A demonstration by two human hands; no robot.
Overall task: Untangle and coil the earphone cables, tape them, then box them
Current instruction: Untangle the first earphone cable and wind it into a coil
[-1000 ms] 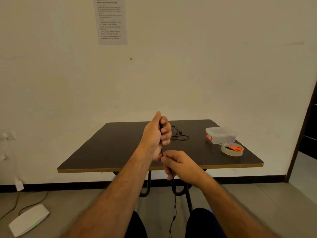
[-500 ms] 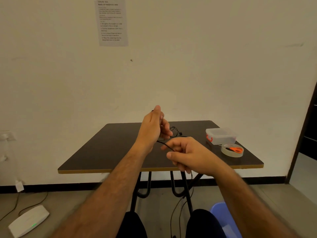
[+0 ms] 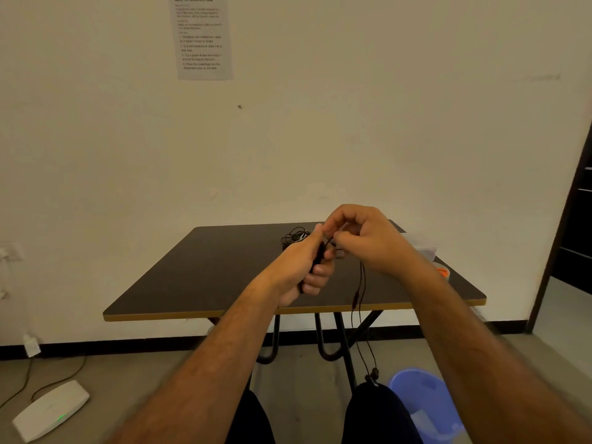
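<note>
My left hand (image 3: 304,267) grips a black earphone cable wound round its fingers above the dark table (image 3: 205,277). Close to its right, my right hand (image 3: 362,237) pinches the same cable near the left thumb. The loose end of the cable (image 3: 360,293) hangs down past the table's front edge, and its earbuds (image 3: 371,374) dangle by my right knee. A second tangled earphone cable (image 3: 293,237) lies on the table behind my hands. The clear plastic box (image 3: 423,246) and the tape roll with orange scissors (image 3: 443,270) are partly hidden by my right forearm.
A blue bin (image 3: 426,402) stands on the floor at my right knee. A white router (image 3: 51,410) with cables lies on the floor at the left. A printed sheet (image 3: 201,36) hangs on the wall. A dark doorway (image 3: 576,219) is at the right edge.
My right hand has risen from below the left hand to beside its thumb, carrying the cable up and over. The hanging end is shorter, and both hands have shifted right.
</note>
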